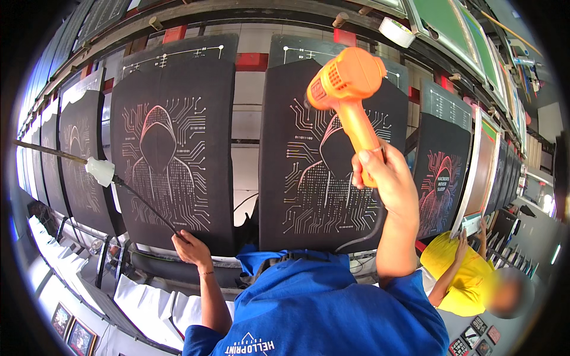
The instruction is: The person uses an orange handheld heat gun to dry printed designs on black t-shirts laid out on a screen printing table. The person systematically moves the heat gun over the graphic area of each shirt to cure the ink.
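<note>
My right hand (389,172) is closed around the grip of an orange heat gun (350,77), raised over a black T-shirt (279,196). Its dark nozzle points left, and a dark cord runs down from the grip area. At the lower left, my left hand (193,246) has its fingers closed on a thin black power cord (148,206). That cord leads up to a white connector (100,171), with a brownish cable or rod beyond it. Next to my left hand lies another black T-shirt (160,130). Both shirts carry a pale print of a hooded figure amid circuit lines.
More black shirts (86,154) on boards continue along the rack to the left. On the right, a shirt (442,178) bears a red and blue print. Beyond it, a person in yellow (460,270) has hands at a framed screen (482,166). A tape roll (396,32) sits on the far rail.
</note>
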`<state>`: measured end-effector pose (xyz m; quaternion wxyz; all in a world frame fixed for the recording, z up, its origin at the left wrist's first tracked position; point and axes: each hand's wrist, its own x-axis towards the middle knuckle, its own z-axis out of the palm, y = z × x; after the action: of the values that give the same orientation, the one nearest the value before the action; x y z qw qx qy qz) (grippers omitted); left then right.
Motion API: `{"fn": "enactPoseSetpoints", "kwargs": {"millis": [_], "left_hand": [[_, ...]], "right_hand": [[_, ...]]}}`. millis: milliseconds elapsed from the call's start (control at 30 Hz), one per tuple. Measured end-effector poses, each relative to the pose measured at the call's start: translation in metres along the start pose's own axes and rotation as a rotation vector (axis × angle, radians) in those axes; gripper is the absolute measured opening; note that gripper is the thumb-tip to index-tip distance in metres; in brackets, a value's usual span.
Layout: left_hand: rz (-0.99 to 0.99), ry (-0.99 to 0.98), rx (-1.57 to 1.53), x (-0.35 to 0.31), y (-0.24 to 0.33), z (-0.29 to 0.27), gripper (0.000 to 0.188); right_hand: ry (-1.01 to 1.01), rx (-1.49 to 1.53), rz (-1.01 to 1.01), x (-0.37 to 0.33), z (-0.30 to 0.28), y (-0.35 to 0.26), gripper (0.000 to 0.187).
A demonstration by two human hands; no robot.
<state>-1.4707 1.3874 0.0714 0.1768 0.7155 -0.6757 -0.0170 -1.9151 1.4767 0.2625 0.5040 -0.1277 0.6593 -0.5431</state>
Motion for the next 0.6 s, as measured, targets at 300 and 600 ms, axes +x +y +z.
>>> {"fn": "enactPoseSetpoints", "kwargs": {"millis": [300,600], "left_hand": [[-0.011,0.0,-0.022,0.0,0.004,-0.005,0.032],[-0.027,-0.01,-0.037,0.0,0.007,-0.008,0.03]], "right_hand": [[-0.051,-0.015,0.095,-0.027,-0.019,-0.009,0.023],[-0.01,0.017,0.005,-0.018,-0.015,0.0,0.026]]}}
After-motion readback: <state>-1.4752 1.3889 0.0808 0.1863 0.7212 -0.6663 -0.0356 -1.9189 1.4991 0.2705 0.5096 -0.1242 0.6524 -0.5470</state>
